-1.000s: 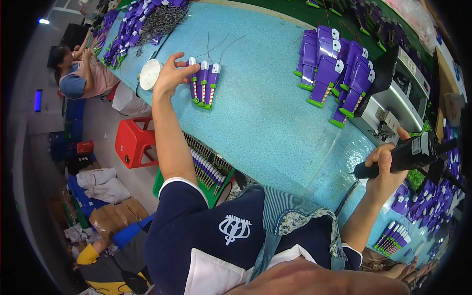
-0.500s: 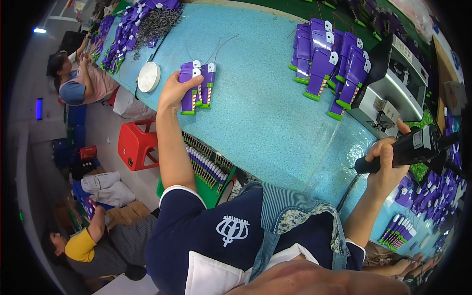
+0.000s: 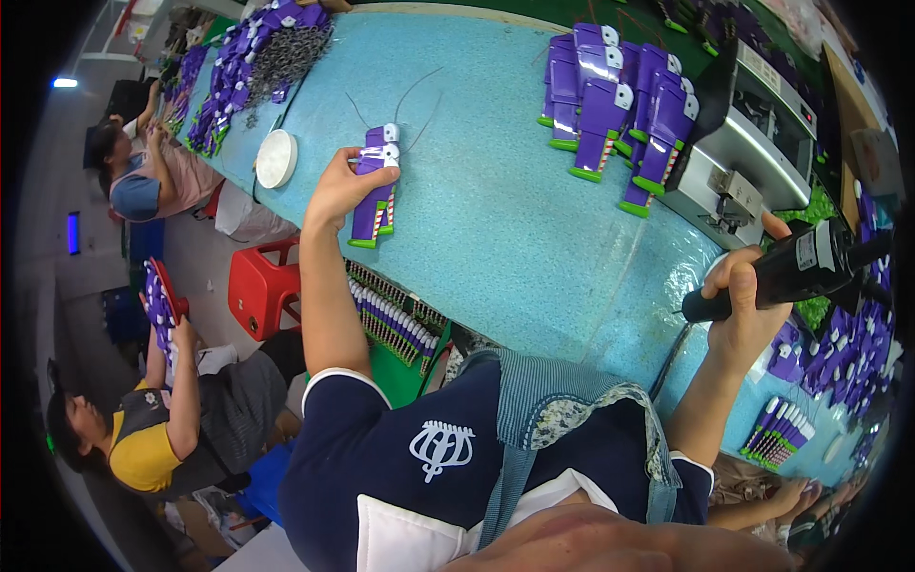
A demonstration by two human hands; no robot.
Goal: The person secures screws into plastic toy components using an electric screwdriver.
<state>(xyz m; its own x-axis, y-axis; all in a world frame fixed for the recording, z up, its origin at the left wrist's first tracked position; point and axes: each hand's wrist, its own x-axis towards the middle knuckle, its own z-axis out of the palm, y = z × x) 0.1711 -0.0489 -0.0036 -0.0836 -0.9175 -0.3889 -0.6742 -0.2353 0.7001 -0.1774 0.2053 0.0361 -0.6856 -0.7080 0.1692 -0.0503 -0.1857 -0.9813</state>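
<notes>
My left hand is closed around two overlapping purple plastic toy parts above the blue tabletop. They have white rounded ends, green tips and red-and-white striped edges; thin wires stick out beyond their white ends. Fingers cover part of both pieces. At the right, my right hand grips a black electric screwdriver, its thin bit pointing left over the table. Several similar purple parts lie in an overlapping pile farther back, between the hands.
A white round dish sits near the table's left edge. Beside the purple pile stands a silver-and-black machine. More purple parts and dark chain-like metal lie far left. A red stool stands below; co-workers are at left.
The two parts in my left hand have come closer together and now overlap more. At the left, a co-worker has lifted a red tray of purple parts. My right hand keeps its grip.
</notes>
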